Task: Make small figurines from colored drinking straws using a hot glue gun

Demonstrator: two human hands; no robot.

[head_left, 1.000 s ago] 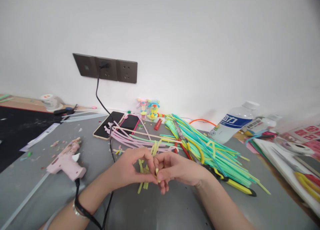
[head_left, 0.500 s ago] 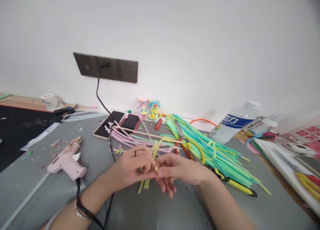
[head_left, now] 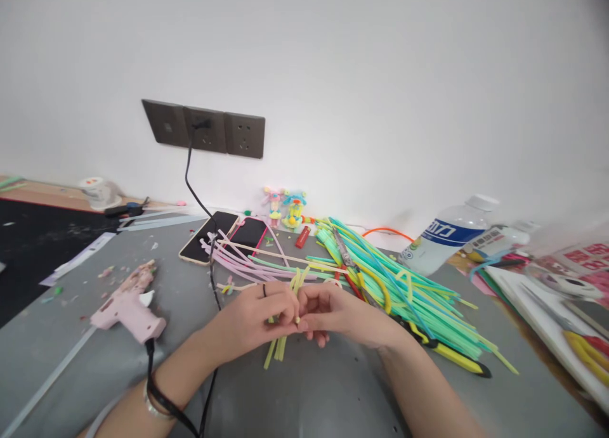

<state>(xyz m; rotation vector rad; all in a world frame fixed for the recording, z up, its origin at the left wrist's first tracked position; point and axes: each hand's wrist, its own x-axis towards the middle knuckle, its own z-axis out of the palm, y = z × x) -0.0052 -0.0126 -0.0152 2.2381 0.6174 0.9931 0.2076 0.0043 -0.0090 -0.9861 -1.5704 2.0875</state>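
At the front middle of the desk, my left hand (head_left: 259, 314), with a dark ring on one finger, is closed in a pinch. It grips a small pale yellow pipe cleaner piece (head_left: 297, 321), mostly hidden by fingertips. My right hand (head_left: 335, 314) meets it from the other side, thumb and index finger pinched on the same piece, the other fingers curled below. Several loose yellow pipe cleaners (head_left: 280, 349) lie beneath and behind my left fingers. Just beyond my hands are pink pipe cleaners (head_left: 238, 265).
A pink glue gun (head_left: 128, 308) lies left, its black cord (head_left: 212, 286) crossing near my left arm. Green pipe cleaners (head_left: 419, 305), pliers (head_left: 364, 286) and a yellow cutter (head_left: 454, 357) lie right. Behind are two phones (head_left: 207, 238), (head_left: 250, 235), small figures (head_left: 294, 210) and a bottle (head_left: 442, 235).
The lower fingers of my right hand, stretched downward before, have curled in. Both hands' fingertips remain together on the small piece, and the view has shifted slightly.
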